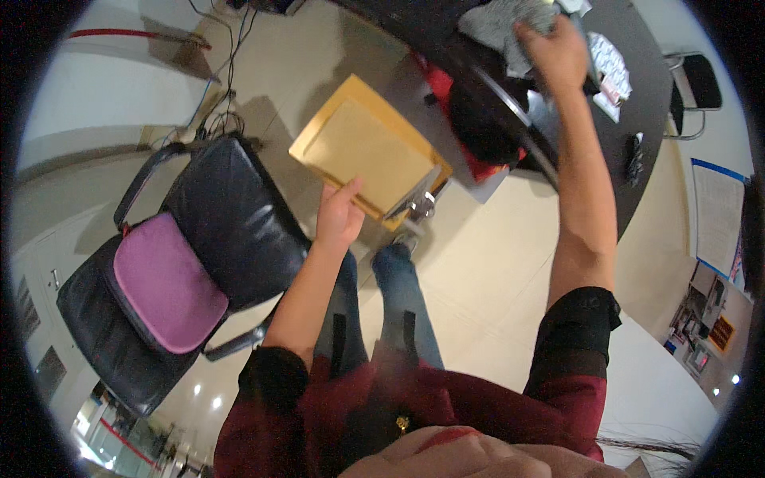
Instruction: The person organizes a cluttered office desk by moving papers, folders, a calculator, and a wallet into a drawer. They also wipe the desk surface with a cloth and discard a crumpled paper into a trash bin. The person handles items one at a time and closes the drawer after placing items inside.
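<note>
My left hand (pixel 342 216) grips the near edge of a yellow clipboard (pixel 367 152), thumb on top. The board is held tilted above the floor, with its metal clip (pixel 421 203) towards the lower right. At the top, my right hand (pixel 556 57) is closed on a grey cloth (pixel 505 27) over the dark desk (pixel 639 89). Part of the cloth hangs below my fingers, and the hand hides what lies right beneath it.
A black office chair (pixel 239 221) with a purple cushion (pixel 170 284) stands at the left. Cables (pixel 224 119) lie on the floor behind it. Papers (pixel 609 66) and a dark object (pixel 635 158) are on the desk. A red and black bag (pixel 478 125) sits beside the desk edge.
</note>
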### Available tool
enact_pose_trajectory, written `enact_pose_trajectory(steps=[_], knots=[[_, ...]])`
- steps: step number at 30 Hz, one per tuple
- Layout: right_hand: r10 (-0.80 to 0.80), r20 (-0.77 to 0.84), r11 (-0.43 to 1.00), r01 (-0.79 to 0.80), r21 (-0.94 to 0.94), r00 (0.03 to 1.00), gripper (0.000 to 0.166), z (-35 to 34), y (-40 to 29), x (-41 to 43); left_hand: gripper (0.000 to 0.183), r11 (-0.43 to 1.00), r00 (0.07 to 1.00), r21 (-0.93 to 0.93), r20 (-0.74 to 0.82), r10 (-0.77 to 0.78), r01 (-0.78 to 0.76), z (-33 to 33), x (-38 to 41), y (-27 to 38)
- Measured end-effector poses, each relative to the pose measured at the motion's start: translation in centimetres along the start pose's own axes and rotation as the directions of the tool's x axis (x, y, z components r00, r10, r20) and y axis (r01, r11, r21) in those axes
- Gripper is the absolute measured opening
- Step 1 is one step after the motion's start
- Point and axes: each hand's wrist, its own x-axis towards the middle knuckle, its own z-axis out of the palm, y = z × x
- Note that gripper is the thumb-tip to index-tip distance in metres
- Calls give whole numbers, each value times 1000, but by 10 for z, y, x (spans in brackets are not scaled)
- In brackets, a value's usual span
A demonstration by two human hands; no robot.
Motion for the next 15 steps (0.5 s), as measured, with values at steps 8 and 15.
enact_pose_trajectory(steps=[8,15], knots=[[-229,495,813,-115,571,838,40,26,-24,-217,47,987,908,123,-393,142,-101,-117,-57,7],[360,792,695,-708,124,493,50,270,36,-446,43,985,831,147,-556,9,89,-187,-83,-42]])
